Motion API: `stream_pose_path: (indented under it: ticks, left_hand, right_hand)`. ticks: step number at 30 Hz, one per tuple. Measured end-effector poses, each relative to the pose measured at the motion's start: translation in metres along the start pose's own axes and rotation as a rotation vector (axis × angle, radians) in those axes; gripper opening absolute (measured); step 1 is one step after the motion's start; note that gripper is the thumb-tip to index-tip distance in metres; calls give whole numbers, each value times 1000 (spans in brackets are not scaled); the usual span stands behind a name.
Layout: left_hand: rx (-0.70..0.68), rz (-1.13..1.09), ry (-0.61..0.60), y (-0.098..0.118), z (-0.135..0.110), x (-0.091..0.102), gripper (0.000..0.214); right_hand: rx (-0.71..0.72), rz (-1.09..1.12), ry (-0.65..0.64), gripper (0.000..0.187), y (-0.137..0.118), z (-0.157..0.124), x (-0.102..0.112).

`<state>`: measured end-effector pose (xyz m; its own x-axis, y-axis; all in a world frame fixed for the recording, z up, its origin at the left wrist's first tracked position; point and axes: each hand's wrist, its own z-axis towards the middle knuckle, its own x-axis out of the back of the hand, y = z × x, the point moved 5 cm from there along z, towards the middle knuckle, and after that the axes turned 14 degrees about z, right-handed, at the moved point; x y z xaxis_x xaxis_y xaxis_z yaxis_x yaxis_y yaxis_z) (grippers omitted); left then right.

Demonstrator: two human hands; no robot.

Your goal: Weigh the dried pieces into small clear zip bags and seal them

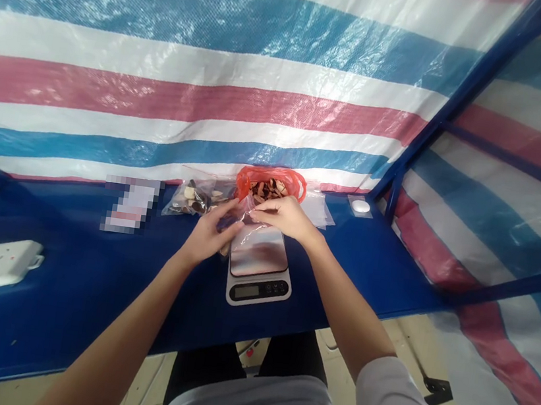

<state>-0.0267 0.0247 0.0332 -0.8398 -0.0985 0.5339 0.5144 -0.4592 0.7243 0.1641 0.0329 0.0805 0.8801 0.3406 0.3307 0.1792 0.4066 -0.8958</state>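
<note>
Left hand (209,235) and right hand (284,216) pinched a clear plastic bag (243,215) just above the digital scale (255,287), fingertips pressed together. Risk: a slipped pinch could drop the bag on the scale and skew its reading. Behind the scale: one red-handled bag (274,176) and one zip bag (175,205), both holding dark-and-pale pieces (265,190). Count: three bags, one scale.

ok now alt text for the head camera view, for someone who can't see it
The left hand and right hand hold a clear plastic bag of brown pieces above a digital kitchen scale on a blue table. Behind them sits a red plastic bag of similar pieces, against a striped blue, white and red tarp.
</note>
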Motion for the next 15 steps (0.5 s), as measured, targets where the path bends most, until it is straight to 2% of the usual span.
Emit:
stream_pose_path:
  ticks: [2, 4, 8, 11, 15]
  left_hand:
    - [-36, -16, -58, 4, -1, -8, 88]
    - [-54, -14, -70, 8, 0, -14, 95]
    - [-86, 189, 19, 15, 9, -21, 90]
    - [-83, 289, 89, 14, 16, -21, 79]
    - [-51, 286, 166, 3, 20, -15, 63]
  right_hand:
    - [-7, 18, -5, 21, 0, 2, -3]
    - [8, 16, -7, 20, 0, 5, -5]
    - [79, -57, 32, 14, -1, 12, -6]
    - [75, -47, 25, 15, 2, 16, -3]
    - [36, 72, 78, 23, 13, 18, 17]
